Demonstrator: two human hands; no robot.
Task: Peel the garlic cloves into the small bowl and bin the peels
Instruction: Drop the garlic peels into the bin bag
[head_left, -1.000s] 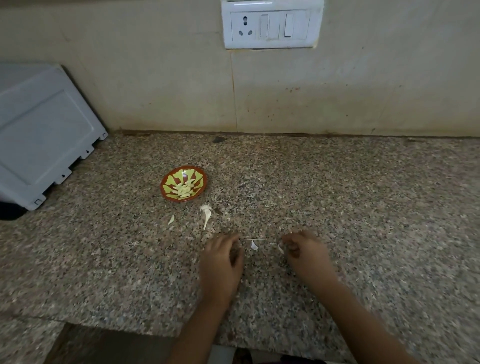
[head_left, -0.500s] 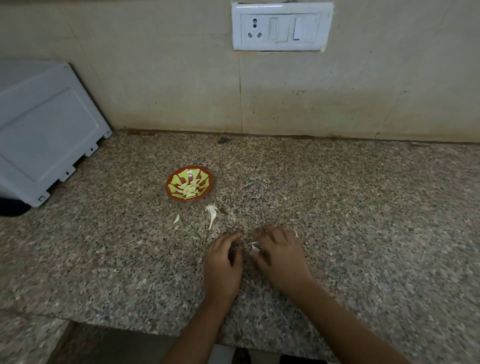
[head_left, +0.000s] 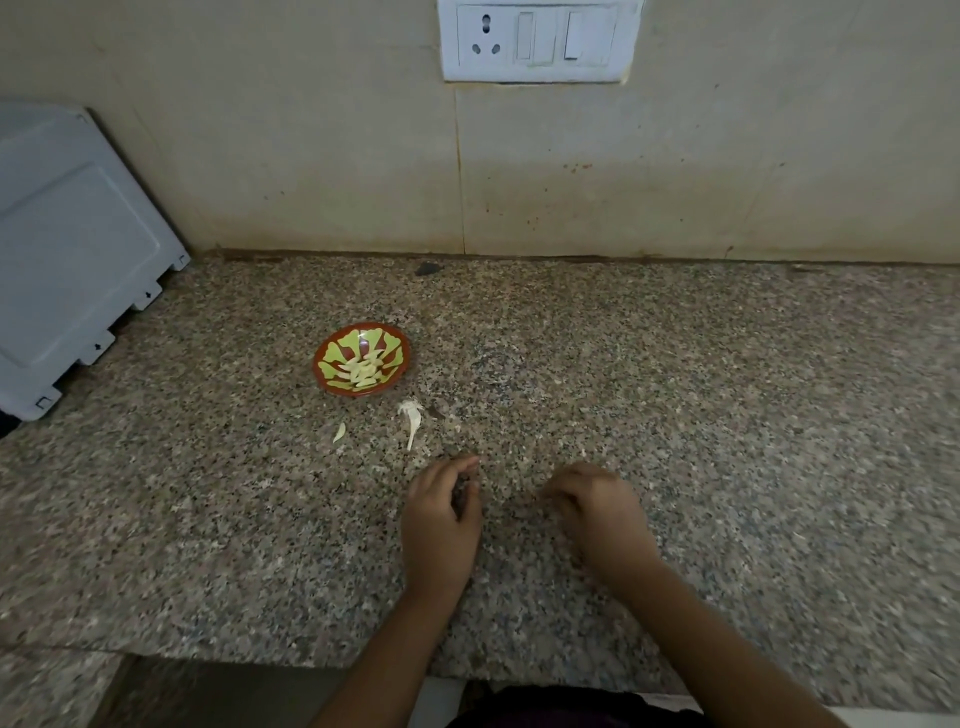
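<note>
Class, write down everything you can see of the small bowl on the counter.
The small bowl is round and shallow, reddish-brown at the rim with a yellow-green petal pattern inside; its material is unclear. It stands upright on the speckled counter, holding a heap of pale peeled garlic cloves. Peel scraps lie close in front, not touching it.

A grey appliance (head_left: 72, 249) stands at the speckled surface's (head_left: 727, 415) left edge. A white socket plate (head_left: 537, 39) with 2 switches sits on the wall (head_left: 311, 156).
</note>
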